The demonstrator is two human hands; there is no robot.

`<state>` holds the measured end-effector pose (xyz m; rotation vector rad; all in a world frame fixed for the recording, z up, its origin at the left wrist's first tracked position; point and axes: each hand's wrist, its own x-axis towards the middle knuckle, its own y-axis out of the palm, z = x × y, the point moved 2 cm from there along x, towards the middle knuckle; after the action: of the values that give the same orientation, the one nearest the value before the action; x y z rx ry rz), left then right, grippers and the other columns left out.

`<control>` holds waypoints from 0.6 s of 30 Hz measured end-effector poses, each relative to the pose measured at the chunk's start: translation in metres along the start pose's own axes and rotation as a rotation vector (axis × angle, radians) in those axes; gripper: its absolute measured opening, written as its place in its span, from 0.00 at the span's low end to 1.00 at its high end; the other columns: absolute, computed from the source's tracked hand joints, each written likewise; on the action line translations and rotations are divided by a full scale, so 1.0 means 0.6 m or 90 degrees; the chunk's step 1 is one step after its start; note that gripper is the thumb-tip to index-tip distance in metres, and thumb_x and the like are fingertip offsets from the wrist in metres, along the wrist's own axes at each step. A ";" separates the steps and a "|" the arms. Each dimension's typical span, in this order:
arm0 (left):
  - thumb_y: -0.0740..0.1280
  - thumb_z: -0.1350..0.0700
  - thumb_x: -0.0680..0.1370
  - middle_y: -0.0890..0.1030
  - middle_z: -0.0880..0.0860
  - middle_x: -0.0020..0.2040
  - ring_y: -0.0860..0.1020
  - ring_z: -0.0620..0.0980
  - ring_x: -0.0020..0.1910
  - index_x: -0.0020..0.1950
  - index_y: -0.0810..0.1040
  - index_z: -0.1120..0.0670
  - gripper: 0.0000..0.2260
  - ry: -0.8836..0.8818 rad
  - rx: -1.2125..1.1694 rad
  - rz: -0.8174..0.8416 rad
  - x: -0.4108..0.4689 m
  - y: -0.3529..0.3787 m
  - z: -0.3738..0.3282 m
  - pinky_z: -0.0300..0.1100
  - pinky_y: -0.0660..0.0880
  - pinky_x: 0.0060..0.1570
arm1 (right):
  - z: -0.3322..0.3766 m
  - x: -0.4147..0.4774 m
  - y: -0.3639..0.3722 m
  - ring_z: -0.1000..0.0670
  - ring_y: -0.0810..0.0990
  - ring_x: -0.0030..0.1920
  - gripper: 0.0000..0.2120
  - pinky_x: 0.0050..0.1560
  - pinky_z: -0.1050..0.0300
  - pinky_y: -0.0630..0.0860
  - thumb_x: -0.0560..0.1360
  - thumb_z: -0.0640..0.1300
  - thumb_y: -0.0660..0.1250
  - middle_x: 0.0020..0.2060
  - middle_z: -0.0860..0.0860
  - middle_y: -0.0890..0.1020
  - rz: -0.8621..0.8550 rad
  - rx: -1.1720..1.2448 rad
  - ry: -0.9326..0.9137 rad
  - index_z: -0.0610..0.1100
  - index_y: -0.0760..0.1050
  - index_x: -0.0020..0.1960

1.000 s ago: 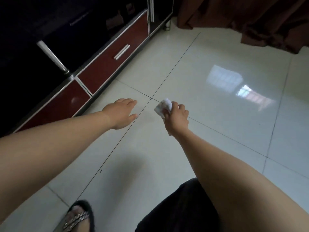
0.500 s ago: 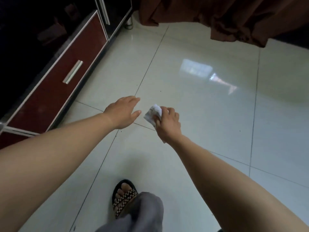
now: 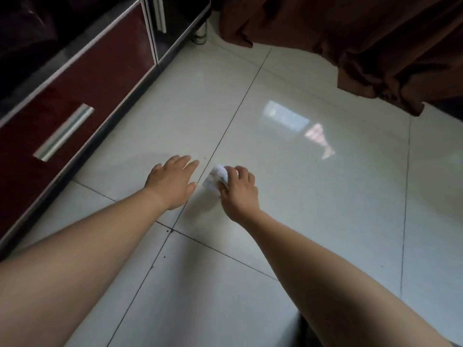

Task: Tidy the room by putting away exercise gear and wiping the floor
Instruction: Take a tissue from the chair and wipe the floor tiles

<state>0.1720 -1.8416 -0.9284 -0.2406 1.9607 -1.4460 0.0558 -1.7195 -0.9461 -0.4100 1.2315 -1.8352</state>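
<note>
Both hands (image 3: 172,182) carried tissue (image 3: 216,177) farther along floor (image 3: 313,196).

Floor (image 3: 313,196) fills middle of view. Cabinet (image 3: 82,83) runs along left edge of floor, from near left to far centre; drawer handle (image 3: 64,132) on its front, second handle (image 3: 159,13) farther along. Curtain (image 3: 350,38) hangs at far right, hem just above floor. Left hand (image 3: 171,182) just left of tile seam, right hand (image 3: 238,194) just right of it, both low over floor. Tissue (image 3: 216,179) under right hand's fingers (image 3: 241,172), between the two hands, beside seam. Seam crossing nearer than hands.
</note>
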 end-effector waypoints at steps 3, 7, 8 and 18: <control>0.52 0.47 0.81 0.49 0.49 0.78 0.48 0.50 0.76 0.77 0.49 0.49 0.26 0.001 0.003 0.004 0.039 0.027 0.011 0.51 0.54 0.72 | -0.021 0.047 0.014 0.41 0.64 0.62 0.20 0.54 0.47 0.67 0.78 0.49 0.58 0.64 0.45 0.67 -0.028 -0.022 -0.017 0.46 0.65 0.68; 0.53 0.47 0.80 0.48 0.47 0.78 0.47 0.49 0.76 0.76 0.51 0.48 0.25 0.017 -0.022 -0.044 0.101 0.038 0.000 0.51 0.53 0.73 | -0.067 0.102 0.008 0.41 0.63 0.64 0.19 0.58 0.46 0.65 0.78 0.48 0.59 0.65 0.45 0.67 -0.089 -0.044 0.008 0.46 0.66 0.67; 0.53 0.47 0.80 0.49 0.47 0.78 0.47 0.49 0.76 0.76 0.51 0.48 0.25 0.026 -0.024 -0.060 0.119 0.038 -0.011 0.51 0.53 0.73 | -0.083 0.114 0.007 0.41 0.63 0.64 0.19 0.59 0.45 0.64 0.77 0.47 0.59 0.65 0.45 0.66 -0.098 -0.052 0.015 0.46 0.66 0.67; 0.51 0.44 0.80 0.40 0.48 0.77 0.39 0.49 0.76 0.77 0.45 0.46 0.27 0.011 -0.039 -0.098 0.297 0.037 -0.147 0.56 0.40 0.71 | -0.213 0.179 -0.001 0.46 0.63 0.60 0.19 0.56 0.51 0.57 0.71 0.52 0.55 0.61 0.47 0.70 -0.195 -0.084 0.013 0.50 0.68 0.61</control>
<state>-0.0112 -1.8572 -1.0081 -0.4169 2.0407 -1.4896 -0.0914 -1.7306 -1.0239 -0.6867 1.3682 -2.0223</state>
